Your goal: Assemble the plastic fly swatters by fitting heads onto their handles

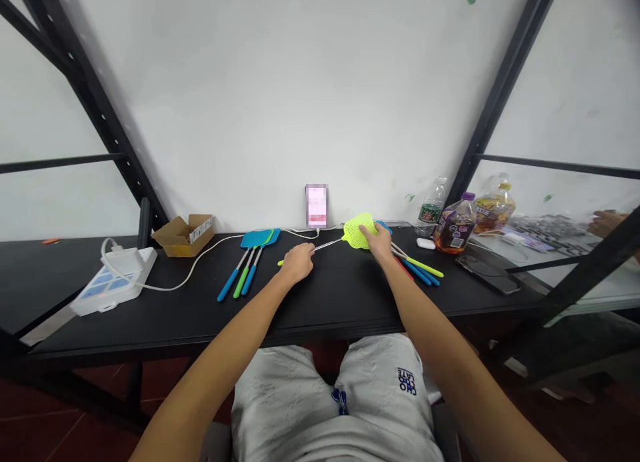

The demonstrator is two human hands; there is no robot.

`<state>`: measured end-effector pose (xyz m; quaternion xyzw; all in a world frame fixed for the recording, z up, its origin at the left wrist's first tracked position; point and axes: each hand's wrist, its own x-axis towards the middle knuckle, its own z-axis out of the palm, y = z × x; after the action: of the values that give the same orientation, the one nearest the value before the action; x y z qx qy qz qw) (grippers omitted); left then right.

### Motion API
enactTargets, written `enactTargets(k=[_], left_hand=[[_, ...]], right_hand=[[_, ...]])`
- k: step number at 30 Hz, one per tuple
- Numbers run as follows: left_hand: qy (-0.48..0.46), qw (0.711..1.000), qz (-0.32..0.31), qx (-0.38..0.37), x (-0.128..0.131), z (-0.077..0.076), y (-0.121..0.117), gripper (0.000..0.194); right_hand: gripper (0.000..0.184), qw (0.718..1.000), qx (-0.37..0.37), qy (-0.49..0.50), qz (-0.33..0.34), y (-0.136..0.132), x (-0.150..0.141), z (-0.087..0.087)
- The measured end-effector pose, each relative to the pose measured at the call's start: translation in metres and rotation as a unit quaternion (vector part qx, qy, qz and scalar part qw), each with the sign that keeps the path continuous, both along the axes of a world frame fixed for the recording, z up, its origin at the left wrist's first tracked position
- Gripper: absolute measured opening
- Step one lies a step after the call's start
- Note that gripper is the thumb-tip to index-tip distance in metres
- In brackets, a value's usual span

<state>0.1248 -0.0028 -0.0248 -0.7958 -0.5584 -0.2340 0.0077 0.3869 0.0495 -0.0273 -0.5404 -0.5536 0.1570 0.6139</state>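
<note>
Both my hands hold one yellow-green fly swatter (356, 234) sideways above the black table. My left hand (299, 261) is closed around its handle end, where the thin metal rod meets the yellow grip. At the other end, my right hand (379, 241) pinches the perforated paddle. To the left lie several fly swatters with blue and green heads, among them a green fly swatter (241, 282) between blue ones. Under and beside my right hand rests another group, with a blue handle (425, 275), a yellow handle (426, 267) and a partly hidden red one.
A phone (317, 206) leans upright on the wall, cabled. On the left are a white power strip (117, 282) and an open cardboard box (186, 237). Bottles, including a purple-capped bottle (455, 225), a white earbud case (425, 243) and a dark phone-like device (487, 274) stand or lie right.
</note>
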Motion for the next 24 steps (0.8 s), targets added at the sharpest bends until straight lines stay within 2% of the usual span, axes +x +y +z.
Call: enactTargets(k=[4, 9, 13, 17, 20, 24], left_hand=[[-0.009, 1.000, -0.009, 0.008, 0.001, 0.001, -0.002, 0.024], [-0.012, 1.000, -0.010, 0.006, 0.003, 0.003, -0.004, 0.024], [-0.014, 1.000, -0.009, -0.012, 0.006, 0.010, -0.008, 0.024], [-0.027, 0.999, 0.040, 0.003, 0.000, 0.026, -0.017, 0.025], [-0.040, 0.993, 0.102, 0.031, -0.025, 0.038, -0.028, 0.030], [-0.068, 0.979, 0.180, 0.063, -0.084, 0.044, -0.047, 0.033]], right_hand=[[0.047, 0.999, -0.006, 0.027, 0.046, 0.003, 0.000, -0.002], [0.050, 0.999, -0.003, -0.010, 0.042, 0.001, -0.007, -0.004], [0.047, 0.996, -0.005, -0.083, -0.010, -0.004, -0.011, 0.003], [0.042, 0.985, -0.013, -0.118, -0.123, -0.010, -0.003, 0.013], [0.028, 0.954, -0.101, -0.204, -0.197, -0.017, 0.002, 0.015], [0.027, 0.884, -0.245, -0.336, -0.212, -0.021, 0.001, 0.010]])
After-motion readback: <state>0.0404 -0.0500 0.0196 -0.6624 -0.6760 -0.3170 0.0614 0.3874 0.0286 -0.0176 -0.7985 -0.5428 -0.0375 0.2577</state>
